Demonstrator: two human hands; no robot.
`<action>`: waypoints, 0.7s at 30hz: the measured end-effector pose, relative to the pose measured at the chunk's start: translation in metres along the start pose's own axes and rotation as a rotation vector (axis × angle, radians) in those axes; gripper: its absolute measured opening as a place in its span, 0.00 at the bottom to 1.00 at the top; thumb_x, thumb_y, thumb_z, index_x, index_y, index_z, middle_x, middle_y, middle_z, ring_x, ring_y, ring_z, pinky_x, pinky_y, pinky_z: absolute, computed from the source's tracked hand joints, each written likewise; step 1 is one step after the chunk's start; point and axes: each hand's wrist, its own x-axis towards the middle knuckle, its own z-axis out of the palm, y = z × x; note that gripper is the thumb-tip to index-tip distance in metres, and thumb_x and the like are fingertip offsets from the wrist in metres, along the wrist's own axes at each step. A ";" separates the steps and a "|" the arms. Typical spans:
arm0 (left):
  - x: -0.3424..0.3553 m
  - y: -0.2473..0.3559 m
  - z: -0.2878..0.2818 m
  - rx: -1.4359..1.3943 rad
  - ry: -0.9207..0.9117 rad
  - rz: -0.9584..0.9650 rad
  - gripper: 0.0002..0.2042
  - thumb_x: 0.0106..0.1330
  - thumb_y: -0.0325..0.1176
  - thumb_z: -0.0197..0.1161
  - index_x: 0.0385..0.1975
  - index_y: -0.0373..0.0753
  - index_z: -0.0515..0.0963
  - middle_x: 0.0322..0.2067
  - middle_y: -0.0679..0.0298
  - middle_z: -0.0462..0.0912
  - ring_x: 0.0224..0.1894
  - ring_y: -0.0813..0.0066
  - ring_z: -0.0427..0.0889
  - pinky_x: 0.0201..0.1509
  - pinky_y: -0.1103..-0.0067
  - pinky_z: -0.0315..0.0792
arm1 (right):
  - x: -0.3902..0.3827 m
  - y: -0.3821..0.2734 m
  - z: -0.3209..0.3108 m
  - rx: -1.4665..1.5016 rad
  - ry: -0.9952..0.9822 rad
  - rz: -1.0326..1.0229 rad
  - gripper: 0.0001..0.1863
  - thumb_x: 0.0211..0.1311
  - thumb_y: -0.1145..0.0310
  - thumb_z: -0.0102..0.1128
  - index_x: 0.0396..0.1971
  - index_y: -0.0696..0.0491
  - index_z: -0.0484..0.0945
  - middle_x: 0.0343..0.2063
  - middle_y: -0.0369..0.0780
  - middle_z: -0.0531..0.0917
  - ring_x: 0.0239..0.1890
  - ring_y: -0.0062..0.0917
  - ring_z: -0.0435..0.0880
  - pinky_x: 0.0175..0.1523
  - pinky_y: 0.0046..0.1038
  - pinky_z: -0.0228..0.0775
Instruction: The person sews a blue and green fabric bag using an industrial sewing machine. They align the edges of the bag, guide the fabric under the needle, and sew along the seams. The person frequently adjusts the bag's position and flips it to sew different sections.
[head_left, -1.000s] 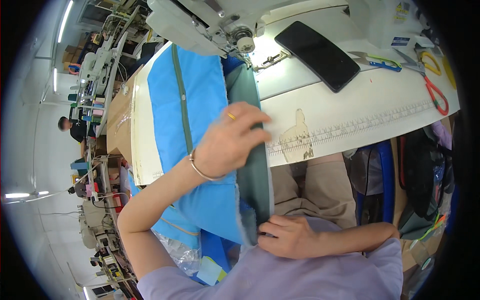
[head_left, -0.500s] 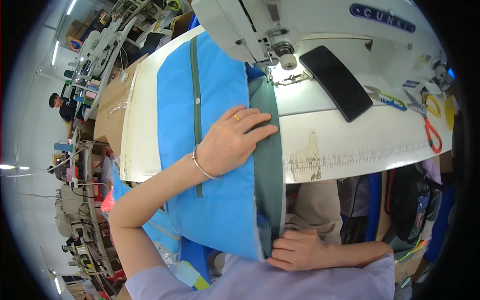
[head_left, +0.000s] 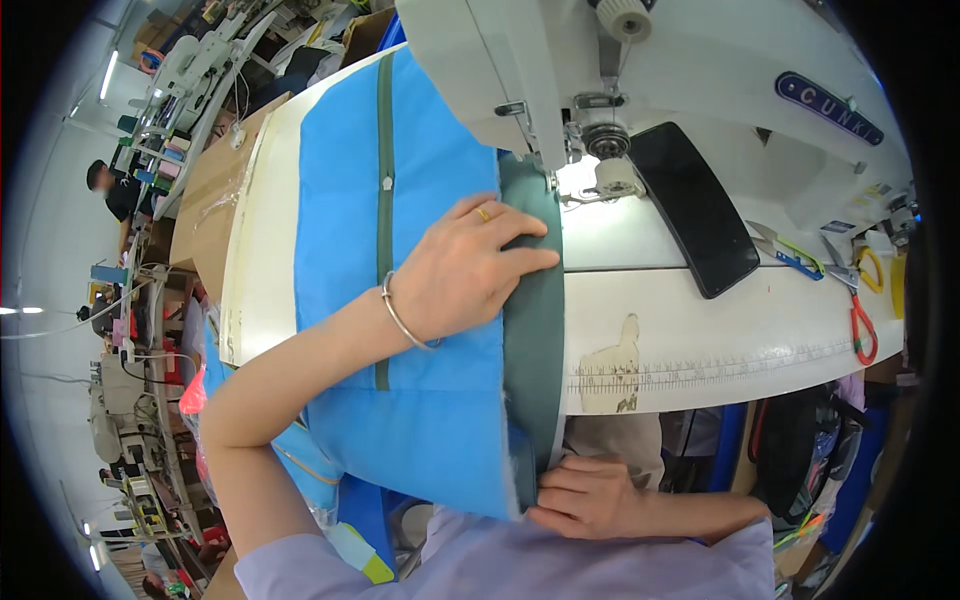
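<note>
A blue fabric panel (head_left: 440,130) lies on the white sewing table, with a grey-green zipper (head_left: 385,120) running lengthwise down it. Along its right side is a grey-green fabric strip (head_left: 535,370), whose far end passes under the presser foot of the sewing machine (head_left: 480,80). My left hand (head_left: 462,275) rests on the panel and strip just short of the needle area, fingers apart. At the near end, off the table's front edge, my right hand (head_left: 585,497) pinches the lower edge of the strip between thumb and fingers.
Right of the needle lies a black phone (head_left: 695,210). Beyond it are thread snips (head_left: 790,255) and red-and-yellow-handled scissors (head_left: 860,325). A printed ruler scale (head_left: 720,375) follows the table's front edge. A cardboard box (head_left: 215,200) stands to the left; a person (head_left: 120,195) is farther off.
The fabric has slid farther away from me past the needle, my left hand moving along with it. My right hand still grips the near end. The whole view has shifted slightly.
</note>
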 end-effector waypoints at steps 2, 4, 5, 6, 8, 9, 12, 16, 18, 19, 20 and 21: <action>0.004 -0.005 0.000 0.027 0.007 0.001 0.19 0.52 0.19 0.66 0.45 0.41 0.86 0.49 0.59 0.83 0.46 0.59 0.83 0.66 0.58 0.74 | 0.008 0.010 -0.003 -0.028 0.014 -0.055 0.09 0.52 0.65 0.76 0.28 0.51 0.84 0.32 0.33 0.84 0.32 0.21 0.82 0.25 0.24 0.74; 0.010 -0.007 0.000 0.061 0.020 0.001 0.17 0.53 0.21 0.68 0.43 0.40 0.86 0.47 0.60 0.84 0.48 0.61 0.83 0.66 0.61 0.74 | 0.017 0.014 -0.009 -0.033 0.029 -0.027 0.12 0.52 0.63 0.77 0.32 0.52 0.84 0.29 0.34 0.84 0.30 0.22 0.82 0.24 0.25 0.74; 0.012 -0.008 0.000 0.075 0.017 0.001 0.17 0.53 0.21 0.68 0.44 0.40 0.86 0.47 0.59 0.84 0.48 0.61 0.83 0.66 0.61 0.74 | 0.021 0.015 -0.011 -0.035 0.036 -0.013 0.14 0.52 0.62 0.77 0.34 0.53 0.84 0.28 0.35 0.84 0.29 0.23 0.82 0.24 0.26 0.74; 0.013 -0.009 0.000 0.087 0.014 0.003 0.17 0.53 0.21 0.68 0.44 0.39 0.85 0.47 0.59 0.84 0.49 0.61 0.83 0.66 0.61 0.74 | 0.025 0.014 -0.014 0.023 0.047 0.087 0.16 0.53 0.61 0.77 0.37 0.54 0.84 0.27 0.36 0.84 0.27 0.24 0.82 0.24 0.26 0.74; 0.014 -0.008 0.001 0.095 0.007 -0.001 0.18 0.53 0.20 0.67 0.45 0.39 0.85 0.48 0.58 0.84 0.47 0.59 0.84 0.65 0.60 0.74 | 0.034 0.009 -0.020 0.141 0.069 0.286 0.20 0.55 0.59 0.78 0.42 0.56 0.83 0.24 0.38 0.84 0.23 0.26 0.83 0.24 0.28 0.73; 0.015 -0.005 0.000 0.090 0.001 -0.007 0.18 0.54 0.19 0.66 0.46 0.39 0.85 0.49 0.57 0.84 0.45 0.57 0.84 0.65 0.59 0.74 | 0.038 0.008 -0.022 0.185 0.082 0.280 0.22 0.56 0.59 0.78 0.44 0.57 0.83 0.23 0.40 0.84 0.21 0.27 0.83 0.24 0.28 0.73; 0.015 0.001 -0.003 0.077 -0.014 -0.012 0.19 0.54 0.19 0.66 0.47 0.38 0.85 0.50 0.56 0.84 0.44 0.55 0.84 0.65 0.58 0.75 | 0.045 0.008 -0.024 0.278 0.116 0.275 0.25 0.59 0.58 0.77 0.48 0.58 0.81 0.21 0.42 0.84 0.18 0.29 0.83 0.23 0.29 0.73; 0.010 0.016 -0.007 0.040 -0.053 -0.014 0.18 0.53 0.20 0.66 0.46 0.36 0.85 0.50 0.55 0.84 0.45 0.55 0.84 0.64 0.58 0.75 | 0.044 0.005 -0.019 0.350 0.108 0.398 0.24 0.61 0.58 0.76 0.49 0.58 0.81 0.19 0.41 0.83 0.17 0.29 0.83 0.23 0.29 0.72; 0.002 0.028 -0.013 -0.036 -0.110 -0.050 0.18 0.53 0.20 0.66 0.45 0.37 0.85 0.47 0.57 0.85 0.43 0.56 0.84 0.65 0.59 0.74 | 0.051 0.000 -0.024 0.396 0.078 0.487 0.22 0.66 0.57 0.72 0.48 0.58 0.80 0.15 0.40 0.81 0.14 0.30 0.81 0.22 0.32 0.70; -0.002 0.036 -0.018 -0.065 -0.138 -0.067 0.17 0.52 0.20 0.66 0.45 0.37 0.85 0.46 0.58 0.85 0.42 0.57 0.85 0.65 0.59 0.74 | 0.052 0.002 -0.025 0.376 0.023 0.456 0.20 0.65 0.58 0.71 0.47 0.58 0.80 0.16 0.39 0.80 0.16 0.29 0.81 0.23 0.31 0.70; -0.009 0.044 -0.023 -0.076 -0.180 -0.079 0.17 0.52 0.20 0.66 0.44 0.38 0.85 0.45 0.59 0.86 0.41 0.59 0.85 0.65 0.59 0.74 | 0.051 0.004 -0.026 0.355 -0.032 0.425 0.19 0.64 0.60 0.70 0.46 0.58 0.80 0.16 0.38 0.79 0.18 0.27 0.81 0.23 0.30 0.70; -0.017 0.053 -0.029 -0.081 -0.216 -0.093 0.17 0.52 0.20 0.65 0.44 0.38 0.86 0.43 0.60 0.86 0.39 0.60 0.85 0.65 0.59 0.74 | 0.051 0.003 -0.025 0.331 -0.090 0.388 0.17 0.64 0.62 0.69 0.46 0.58 0.80 0.17 0.37 0.79 0.19 0.26 0.81 0.24 0.30 0.70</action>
